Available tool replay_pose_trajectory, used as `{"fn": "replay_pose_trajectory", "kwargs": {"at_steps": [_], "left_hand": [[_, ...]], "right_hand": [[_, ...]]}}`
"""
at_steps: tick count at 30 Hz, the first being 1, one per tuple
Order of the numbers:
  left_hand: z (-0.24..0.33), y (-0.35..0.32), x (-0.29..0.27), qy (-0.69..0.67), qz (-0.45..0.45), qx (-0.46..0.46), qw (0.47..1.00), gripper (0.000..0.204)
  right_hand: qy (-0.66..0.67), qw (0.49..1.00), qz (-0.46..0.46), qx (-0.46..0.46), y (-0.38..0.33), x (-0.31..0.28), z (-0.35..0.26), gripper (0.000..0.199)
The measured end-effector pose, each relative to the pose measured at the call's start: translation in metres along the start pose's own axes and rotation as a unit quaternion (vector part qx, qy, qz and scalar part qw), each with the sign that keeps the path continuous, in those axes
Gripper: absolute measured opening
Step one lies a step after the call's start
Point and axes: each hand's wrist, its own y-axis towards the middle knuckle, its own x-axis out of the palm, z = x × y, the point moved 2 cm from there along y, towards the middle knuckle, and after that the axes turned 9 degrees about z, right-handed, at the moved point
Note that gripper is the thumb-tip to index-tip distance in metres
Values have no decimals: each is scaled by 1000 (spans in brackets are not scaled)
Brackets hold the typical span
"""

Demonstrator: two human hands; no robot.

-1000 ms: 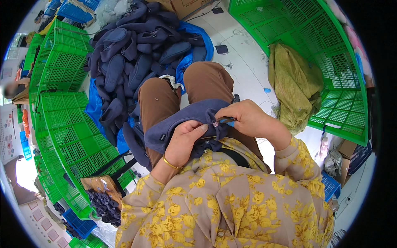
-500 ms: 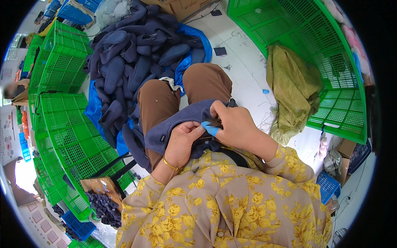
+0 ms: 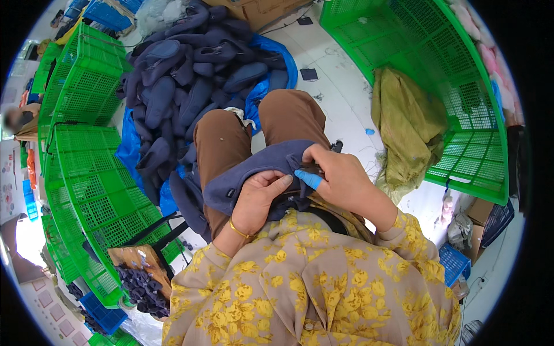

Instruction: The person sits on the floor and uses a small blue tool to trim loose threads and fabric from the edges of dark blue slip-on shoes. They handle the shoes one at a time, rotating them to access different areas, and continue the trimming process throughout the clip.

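Observation:
A navy fabric slipper (image 3: 254,165) lies across my lap, its rounded end to the left and a small dark tag on its side. My left hand (image 3: 254,199), a gold-coloured bangle at its wrist, is closed at the slipper's near edge, thumb and forefinger pinched together. At the other end my right hand (image 3: 345,180) is closed, with a blue cover (image 3: 309,179) on one finger. It grips a small dark tool, perhaps thread snips, mostly hidden by the fingers; a black end (image 3: 336,147) sticks out beyond the knuckles. Another navy slipper (image 3: 189,202) rests beside my left thigh.
Ahead on the left, a big heap of navy slippers (image 3: 193,101) lies on blue sheeting (image 3: 283,55). Green plastic crates (image 3: 109,196) line the left side. At right, an olive sack (image 3: 404,124) slumps against a large green crate (image 3: 398,43). Small dark bunches sit by a wooden board (image 3: 144,265).
My right hand has moved slightly right, away from the left hand, widening the gap between their fingertips. The tool's black end has shifted right with it. My left hand stays at the slipper.

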Motion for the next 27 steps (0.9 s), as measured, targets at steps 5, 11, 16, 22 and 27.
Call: {"fn": "replay_pose_trajectory", "kwargs": {"at_steps": [5, 11, 16, 22, 27], "left_hand": [[-4, 3, -4, -29, -15, -8, 999, 10], [-4, 1, -5, -26, -18, 3, 999, 10], [-8, 2, -6, -38, -11, 15, 999, 11], [-10, 4, -8, -44, 2, 10, 999, 11], [-11, 3, -9, -62, -31, 11, 997, 15]], "right_hand": [[-15, 998, 27, -51, -2, 11, 0, 21], [68, 997, 34, -5, 4, 15, -2, 23], [71, 996, 47, 28, 3, 27, -7, 33], [17, 999, 10, -30, 7, 16, -10, 44], [-31, 985, 20, -170, 12, -17, -43, 31]]}}
